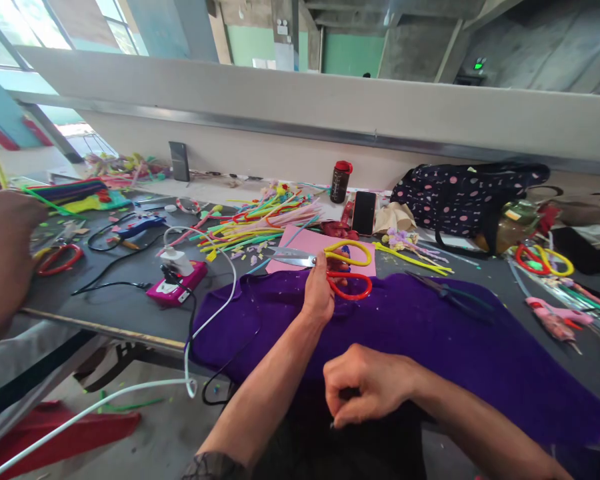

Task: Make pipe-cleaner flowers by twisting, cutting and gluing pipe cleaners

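Observation:
My left hand (321,288) grips a pair of scissors (293,257) near the pivot. Their blades point left, and the yellow and red handle loops extend to the right. Beneath them lie a pink sheet (307,239) and a purple cloth (385,320) spread along the table's front edge. Closer to my body, my right hand (365,385) is closed with curled fingers, thumb and forefinger pinched together. A tiny dark speck shows at those fingertips, too small to name. On the cloth to the right rests a pair of dark-handled pliers (453,293).
Pipe cleaners (260,220) are heaped behind the scissors. A pink power strip (177,283) with a white cable stands left. Behind are a phone (364,213), a bottle (341,181) and a patterned bag (460,200). A pink glue gun (555,317) lies right. Another person's hand (5,253) is at far left.

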The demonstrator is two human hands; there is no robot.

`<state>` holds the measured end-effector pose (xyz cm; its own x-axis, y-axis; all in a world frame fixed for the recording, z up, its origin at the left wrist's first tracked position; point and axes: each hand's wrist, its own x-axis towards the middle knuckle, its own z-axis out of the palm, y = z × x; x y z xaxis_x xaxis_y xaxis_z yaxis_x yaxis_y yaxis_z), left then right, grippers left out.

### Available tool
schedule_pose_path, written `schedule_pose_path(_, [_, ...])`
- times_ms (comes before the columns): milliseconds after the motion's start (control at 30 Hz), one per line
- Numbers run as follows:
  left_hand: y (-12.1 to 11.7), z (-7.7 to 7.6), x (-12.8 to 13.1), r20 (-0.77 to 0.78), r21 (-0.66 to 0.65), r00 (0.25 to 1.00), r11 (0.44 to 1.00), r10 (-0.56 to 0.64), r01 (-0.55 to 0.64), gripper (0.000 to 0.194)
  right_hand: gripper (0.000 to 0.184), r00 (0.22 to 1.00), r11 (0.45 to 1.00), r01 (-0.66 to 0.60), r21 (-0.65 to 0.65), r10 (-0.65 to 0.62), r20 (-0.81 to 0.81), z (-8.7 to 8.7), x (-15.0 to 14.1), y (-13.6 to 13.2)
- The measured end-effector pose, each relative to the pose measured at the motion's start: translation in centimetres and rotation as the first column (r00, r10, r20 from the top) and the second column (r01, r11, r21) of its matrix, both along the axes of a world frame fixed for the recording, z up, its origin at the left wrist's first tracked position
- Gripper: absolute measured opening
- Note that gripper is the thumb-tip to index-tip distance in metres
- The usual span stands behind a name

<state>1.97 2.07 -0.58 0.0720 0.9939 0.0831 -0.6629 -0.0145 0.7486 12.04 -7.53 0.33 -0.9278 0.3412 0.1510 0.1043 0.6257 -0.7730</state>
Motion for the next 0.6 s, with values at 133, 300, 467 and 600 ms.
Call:
schedule_pose_path(133, [-0.1,0.1,0.2,-0.017,-0.006,1.0,1.0,-0.008,0.008,0.043,0.013,1.0,0.999,0.027,0.044,-0.028,0.014,-0.5,-0.2,-0.1])
schedule_pose_path(300, [-0.5,0.2,0.3,-0.079,0.004,0.997,1.0,-0.017,0.017,0.042,0.014,0.795,0.736,0.607,0.301,-0.563,-0.228,0.6,1.3,1.2])
schedule_pose_path(467, [-0.8,0.0,0.7,-0.107,0.039,0.994,0.999,-0.015,0.02,0.042,0.018,0.552,0.259,0.687,0.679,-0.793,-0.256,-0.1,1.4,3.1])
schedule_pose_path(600, [-1.1,-0.3,0.8,-0.152,0.045,0.983,0.993,-0.104,0.112,0.047,0.019,0.551,0.191,0.617,0.763,-0.797,-0.246,-0.4,1.5,3.2])
